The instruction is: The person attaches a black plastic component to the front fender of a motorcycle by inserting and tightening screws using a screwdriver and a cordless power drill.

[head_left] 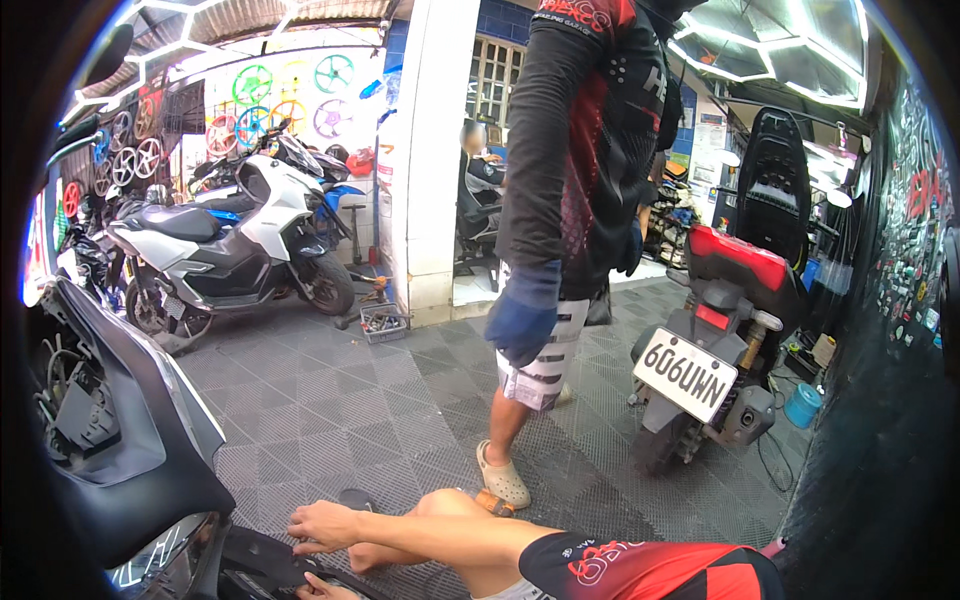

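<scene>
One bare, bent-fingered right hand (325,525) and the edge-cropped left hand (327,590) are at the black plastic panel (255,558) of a dark scooter (125,495), lower left; I cannot tell how far either grip closes or what it holds. Beyond stands a person (600,190) in dark-blue fabric gloves (525,312).

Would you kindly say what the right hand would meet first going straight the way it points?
The right hand would probably meet the black scooter panel just ahead of it, though depth is unclear.

The black motorcycle (130,465) with pale trim (197,400) stands at left, inner parts (85,405) exposed
</scene>
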The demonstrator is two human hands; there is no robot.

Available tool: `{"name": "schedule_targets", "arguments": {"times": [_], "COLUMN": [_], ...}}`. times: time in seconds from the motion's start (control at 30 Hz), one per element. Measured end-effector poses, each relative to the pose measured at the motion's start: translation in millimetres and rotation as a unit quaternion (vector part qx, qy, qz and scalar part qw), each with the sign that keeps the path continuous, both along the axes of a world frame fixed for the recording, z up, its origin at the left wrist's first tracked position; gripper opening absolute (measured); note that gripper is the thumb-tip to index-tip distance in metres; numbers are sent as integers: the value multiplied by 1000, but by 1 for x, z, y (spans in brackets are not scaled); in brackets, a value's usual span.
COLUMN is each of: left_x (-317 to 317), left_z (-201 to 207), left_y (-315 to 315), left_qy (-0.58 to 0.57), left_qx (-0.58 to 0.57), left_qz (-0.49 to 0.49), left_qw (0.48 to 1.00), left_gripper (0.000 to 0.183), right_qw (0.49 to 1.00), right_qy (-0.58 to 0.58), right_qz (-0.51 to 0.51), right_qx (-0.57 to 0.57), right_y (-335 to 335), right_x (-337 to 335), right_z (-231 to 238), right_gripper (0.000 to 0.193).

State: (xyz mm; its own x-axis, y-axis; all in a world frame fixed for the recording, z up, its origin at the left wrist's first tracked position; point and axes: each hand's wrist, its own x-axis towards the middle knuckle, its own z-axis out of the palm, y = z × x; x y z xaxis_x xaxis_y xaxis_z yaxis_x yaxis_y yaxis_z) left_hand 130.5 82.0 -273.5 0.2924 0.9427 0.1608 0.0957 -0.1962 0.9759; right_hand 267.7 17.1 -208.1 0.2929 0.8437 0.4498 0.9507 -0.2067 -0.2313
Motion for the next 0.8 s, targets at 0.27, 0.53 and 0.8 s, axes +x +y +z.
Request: {"name": "schedule_targets", "arguments": {"times": [0.27,0.53,0.8], "left_x": [7,10,8], "left_z": [1,-8,-19], "left_y": [-12,-9,-8], "left_qy": [-13,-24,-26], "left_qx": [11,5,44], "left_qz": [3,-2,-13], "left_qw": [1000,1000,999], "left_gripper": [38,40,41], "right_qw": [991,993,989], "right_qy": [-130,-102,-35], "right_qz": [30,-53,-89], "right_qx": [-28,-39,-116], "right_y": [7,27,35], "right_x": [8,8,11], "right_z": [-21,-16,-15], "right_gripper": [32,45,44]}}
